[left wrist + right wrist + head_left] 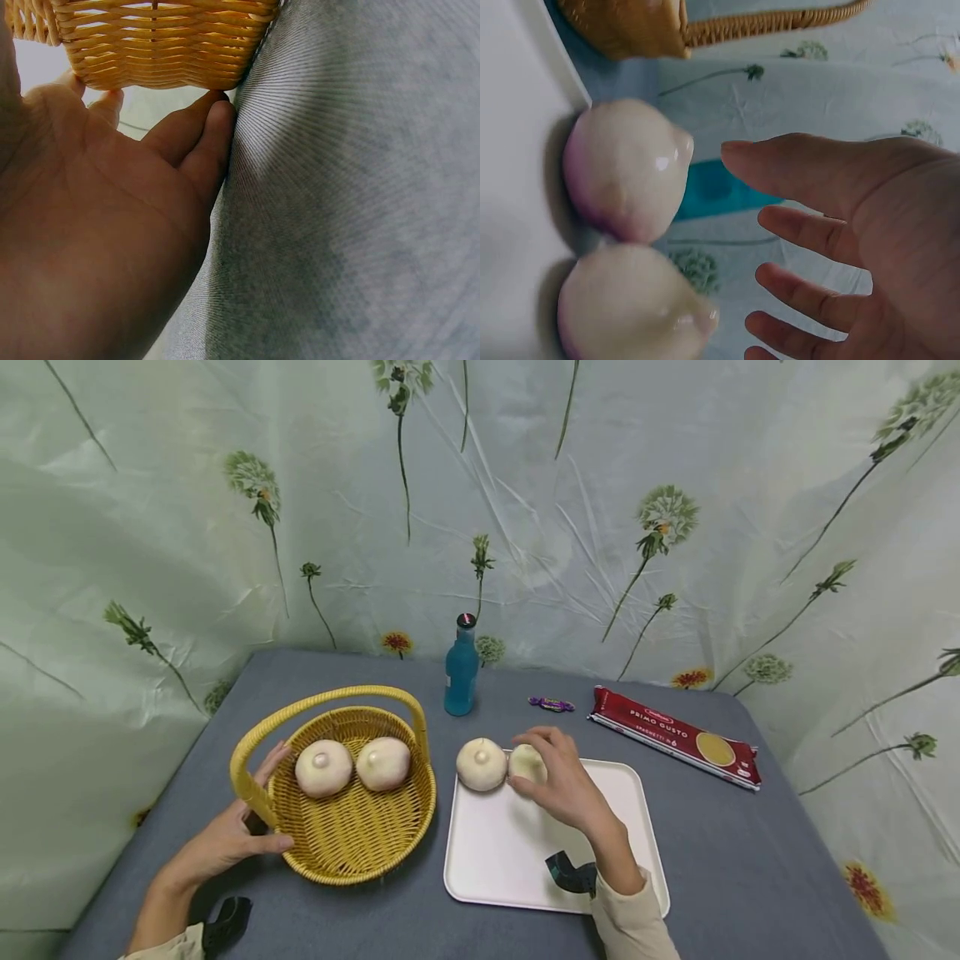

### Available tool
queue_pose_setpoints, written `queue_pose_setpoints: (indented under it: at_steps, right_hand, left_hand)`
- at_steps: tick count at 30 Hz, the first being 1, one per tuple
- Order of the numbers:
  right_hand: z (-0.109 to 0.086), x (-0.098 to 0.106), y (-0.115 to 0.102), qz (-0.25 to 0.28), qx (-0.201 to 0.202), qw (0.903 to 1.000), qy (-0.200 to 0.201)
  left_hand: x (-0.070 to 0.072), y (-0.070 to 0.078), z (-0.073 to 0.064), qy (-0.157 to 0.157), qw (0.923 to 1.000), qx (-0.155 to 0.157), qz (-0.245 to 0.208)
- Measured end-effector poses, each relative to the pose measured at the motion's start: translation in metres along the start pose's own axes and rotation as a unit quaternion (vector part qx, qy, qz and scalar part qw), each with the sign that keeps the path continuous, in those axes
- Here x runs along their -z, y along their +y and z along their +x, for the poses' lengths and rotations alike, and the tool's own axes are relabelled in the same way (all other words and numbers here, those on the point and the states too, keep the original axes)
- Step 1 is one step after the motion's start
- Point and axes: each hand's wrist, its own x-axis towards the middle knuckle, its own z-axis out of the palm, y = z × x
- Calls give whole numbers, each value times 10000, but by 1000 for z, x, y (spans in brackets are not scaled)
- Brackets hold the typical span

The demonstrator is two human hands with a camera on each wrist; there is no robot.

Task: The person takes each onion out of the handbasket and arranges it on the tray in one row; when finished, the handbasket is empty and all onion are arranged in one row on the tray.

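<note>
Work with a wicker basket and pale bulbs on a grey surface [375, 927]. The yellow basket [341, 839], its handle arched above it, stands toward the surface's left edge. Inside, along its far wall, lie the first bulb [322, 768] and, just to its right, the second bulb [383, 765]. The left hand [225, 843] is spread wide at the basket's left side, thumb and fingers apart, fingertips touching the woven wall. Right of the basket lies a white tray [491, 860]. The third bulb [482, 765] sits at the tray's far left corner; the fourth bulb [525, 766] sits just beside it along the far edge. The right hand [567, 787] is held above the fourth bulb, fingers spread and holding nothing. Toward the surface's far edge stand a blue bottle [461, 677] and, to its right, a purple-wrapped sweet [551, 704]; a red spaghetti packet [671, 735] lies slanted near the far right corner.
</note>
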Motion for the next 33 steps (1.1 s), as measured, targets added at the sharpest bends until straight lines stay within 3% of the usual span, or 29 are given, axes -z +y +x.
queue_pose_setpoints:
  at_steps: [10, 22, 33]
  right_hand:
    - [-6, -7, -31, 89, 591, 9977, -309]
    - [2, -20, -56, 147, 1147, 9886, -961]
    - [12, -54, -74, 304, 1729, 9752, -1348]
  left_hand:
    - [-2, 0, 0, -30, 10000, -36, -23]
    - [-2, 3, 0, 48, 9999, 85, -44]
    - [-2, 3, -1, 69, 9999, 75, 28]
